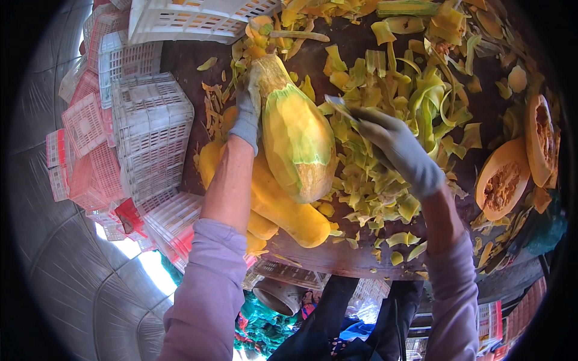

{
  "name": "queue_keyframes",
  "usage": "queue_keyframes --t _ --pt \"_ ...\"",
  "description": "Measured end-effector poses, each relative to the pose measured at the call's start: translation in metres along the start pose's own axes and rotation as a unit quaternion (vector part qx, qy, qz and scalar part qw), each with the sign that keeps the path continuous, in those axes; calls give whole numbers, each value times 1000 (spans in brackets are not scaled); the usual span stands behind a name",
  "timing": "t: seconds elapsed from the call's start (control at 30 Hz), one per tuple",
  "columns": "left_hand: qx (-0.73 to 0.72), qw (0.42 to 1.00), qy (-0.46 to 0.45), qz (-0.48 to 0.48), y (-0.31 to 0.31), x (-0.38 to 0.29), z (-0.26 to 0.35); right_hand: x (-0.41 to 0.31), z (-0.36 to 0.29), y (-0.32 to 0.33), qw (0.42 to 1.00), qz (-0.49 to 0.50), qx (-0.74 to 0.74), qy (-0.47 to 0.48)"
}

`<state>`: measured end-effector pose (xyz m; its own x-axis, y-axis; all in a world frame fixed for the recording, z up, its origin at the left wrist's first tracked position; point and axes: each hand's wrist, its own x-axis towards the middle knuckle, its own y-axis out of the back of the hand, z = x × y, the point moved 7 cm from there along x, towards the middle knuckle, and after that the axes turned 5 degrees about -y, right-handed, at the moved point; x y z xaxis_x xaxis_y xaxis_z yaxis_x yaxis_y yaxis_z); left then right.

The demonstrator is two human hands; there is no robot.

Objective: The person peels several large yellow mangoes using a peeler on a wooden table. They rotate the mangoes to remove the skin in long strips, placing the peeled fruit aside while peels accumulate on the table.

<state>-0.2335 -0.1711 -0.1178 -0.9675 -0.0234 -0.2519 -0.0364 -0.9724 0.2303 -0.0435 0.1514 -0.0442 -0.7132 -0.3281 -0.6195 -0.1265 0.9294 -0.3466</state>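
My left hand [249,106], in a grey knit glove, grips the upper left side of a large pumpkin [298,131]. Green-yellow flesh shows along its middle, while brownish skin covers its neck and lower tip. It lies partly over peeled yellow pumpkins [289,216]. My right hand [393,144], also gloved, holds a bladed tool [341,107], blurred, its tip just right of the pumpkin and apart from it. The tool's exact kind cannot be told. Peel strips [375,180] are heaped under and around my right hand.
White plastic crates [151,135] stand at the left, with red ones [86,117] beyond. Another white crate [198,22] is at the top. Cut pumpkin halves [503,180] with seedy hollows lie at the right. The brown table's near edge [343,266] runs before my legs.
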Motion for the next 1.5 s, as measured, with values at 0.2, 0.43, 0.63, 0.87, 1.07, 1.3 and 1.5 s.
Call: queue_keyframes --t 0.2,0.43,0.63,0.87,1.07,1.3,1.5 --pt "-20 1000 -4 8 2 5 -2 -56 62 -62 991 65 109 -28" --pt "-35 999 -5 -1 4 4 -8 -14 26 -44 988 -13 157 13" --pt "-56 998 28 -32 5 0 -4 -59 95 -65 986 -6 156 -63" --pt "-135 980 47 -140 -9 -2 15 -23 62 -50 982 21 167 81" --pt "-153 969 72 -183 -8 5 16 -61 102 -62 988 20 132 80" --pt "-178 963 98 -175 -11 0 11 -23 59 -63 985 44 86 145" --pt "-199 957 74 -197 -29 -12 37 -92 141 -87 994 81 0 71"
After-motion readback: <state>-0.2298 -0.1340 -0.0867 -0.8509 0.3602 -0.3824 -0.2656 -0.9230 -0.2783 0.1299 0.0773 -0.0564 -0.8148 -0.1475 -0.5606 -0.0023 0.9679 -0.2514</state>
